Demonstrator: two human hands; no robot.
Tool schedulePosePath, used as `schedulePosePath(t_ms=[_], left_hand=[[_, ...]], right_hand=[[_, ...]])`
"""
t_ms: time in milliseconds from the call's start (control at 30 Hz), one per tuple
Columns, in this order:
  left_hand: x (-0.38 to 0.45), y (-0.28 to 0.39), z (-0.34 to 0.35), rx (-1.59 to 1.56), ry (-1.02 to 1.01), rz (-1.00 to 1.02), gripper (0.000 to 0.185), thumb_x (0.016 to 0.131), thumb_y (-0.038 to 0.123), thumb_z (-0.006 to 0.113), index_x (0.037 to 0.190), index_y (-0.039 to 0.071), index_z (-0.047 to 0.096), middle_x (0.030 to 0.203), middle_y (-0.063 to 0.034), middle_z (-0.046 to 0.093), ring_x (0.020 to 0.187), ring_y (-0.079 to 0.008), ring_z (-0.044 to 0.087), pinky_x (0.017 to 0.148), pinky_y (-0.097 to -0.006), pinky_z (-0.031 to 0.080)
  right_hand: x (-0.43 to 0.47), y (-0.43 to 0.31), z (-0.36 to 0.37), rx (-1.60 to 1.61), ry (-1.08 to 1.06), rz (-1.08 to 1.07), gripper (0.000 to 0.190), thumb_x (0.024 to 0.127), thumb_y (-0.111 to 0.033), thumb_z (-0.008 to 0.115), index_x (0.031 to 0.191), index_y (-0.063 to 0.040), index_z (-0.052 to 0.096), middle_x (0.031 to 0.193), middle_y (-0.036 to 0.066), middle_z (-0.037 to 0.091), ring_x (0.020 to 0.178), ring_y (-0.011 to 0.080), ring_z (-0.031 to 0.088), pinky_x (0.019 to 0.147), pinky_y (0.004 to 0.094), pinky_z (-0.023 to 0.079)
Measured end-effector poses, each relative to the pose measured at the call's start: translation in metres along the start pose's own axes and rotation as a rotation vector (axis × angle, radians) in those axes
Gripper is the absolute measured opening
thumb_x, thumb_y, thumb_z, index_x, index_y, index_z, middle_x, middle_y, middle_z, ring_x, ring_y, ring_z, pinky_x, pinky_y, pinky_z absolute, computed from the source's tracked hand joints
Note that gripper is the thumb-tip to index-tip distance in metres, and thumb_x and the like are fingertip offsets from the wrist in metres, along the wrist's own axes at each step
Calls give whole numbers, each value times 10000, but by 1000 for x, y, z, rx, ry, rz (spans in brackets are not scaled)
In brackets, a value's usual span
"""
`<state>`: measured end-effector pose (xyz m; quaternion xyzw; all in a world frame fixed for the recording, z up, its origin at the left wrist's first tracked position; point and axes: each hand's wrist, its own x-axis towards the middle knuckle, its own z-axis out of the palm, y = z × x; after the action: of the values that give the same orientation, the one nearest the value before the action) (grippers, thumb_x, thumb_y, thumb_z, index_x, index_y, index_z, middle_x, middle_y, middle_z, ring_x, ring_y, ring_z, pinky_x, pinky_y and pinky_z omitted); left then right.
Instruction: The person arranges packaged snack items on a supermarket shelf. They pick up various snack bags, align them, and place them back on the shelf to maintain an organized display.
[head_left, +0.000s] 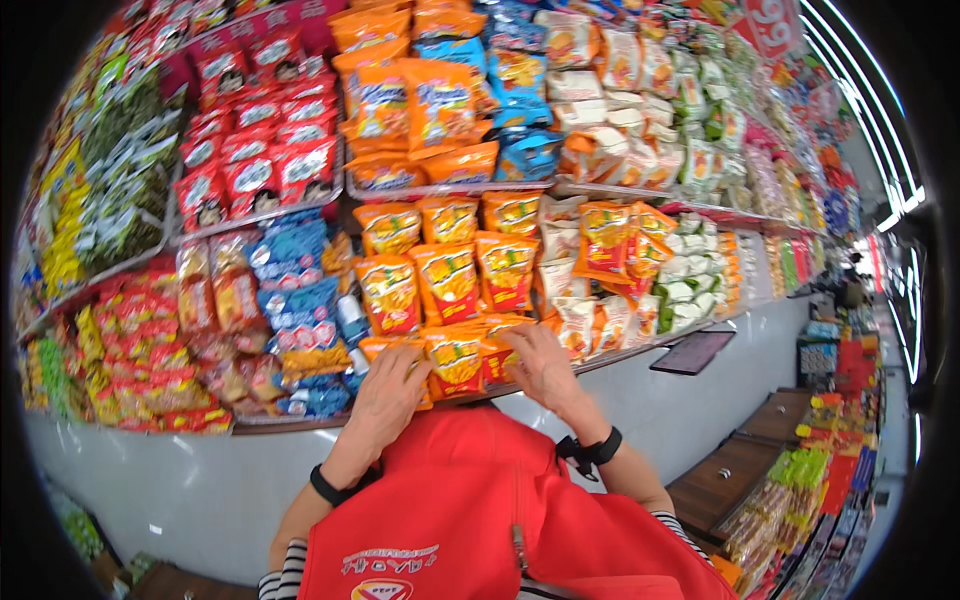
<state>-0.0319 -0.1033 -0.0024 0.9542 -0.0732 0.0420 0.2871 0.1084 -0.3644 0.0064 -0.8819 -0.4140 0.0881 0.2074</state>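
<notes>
Orange-and-red snack bags (448, 281) stand in rows on the lower shelf tier in front of me. My left hand (390, 390) is curled over the left bag (391, 343) of the front row and covers most of it. Beside it, a middle bag (454, 362) shows its printed front between my hands. With bent fingers, my right hand (546, 369) grips the bag at the right of that row (498, 361), its thumb side against the front. Both wrists wear black bands.
Above stand larger orange bags (439, 109) and red packets (251, 176). Blue bags (300, 300) lie left; white-and-orange packets (577, 330) lie right, with loose orange bags (606, 238) on top. A dark flat panel (694, 352) juts from the shelf edge. Wooden cabinets (724, 480) stand at right.
</notes>
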Motion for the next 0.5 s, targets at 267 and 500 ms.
schedulePosePath(t_ms=[267, 500], left_hand=[[1, 14, -20, 37, -11, 59, 338, 864, 103, 708, 1187, 24, 646, 1277, -148, 579, 1224, -355, 546, 1074, -471, 437], [-3, 40, -57, 178, 115, -110, 389, 779, 44, 790, 1143, 32, 654, 1233, -137, 602, 1148, -363, 582, 974, -445, 495]], right_hand=[[-10, 14, -53, -119, 67, 28, 548, 765, -82, 775, 1280, -36, 593, 1286, 194, 565, 1178, 397, 528, 1035, 487, 439], [-1, 130, -92, -139, 751, 397, 658, 817, -182, 801, 1371, 24, 513, 1322, 259, 552, 1232, 437, 521, 1074, 484, 422]])
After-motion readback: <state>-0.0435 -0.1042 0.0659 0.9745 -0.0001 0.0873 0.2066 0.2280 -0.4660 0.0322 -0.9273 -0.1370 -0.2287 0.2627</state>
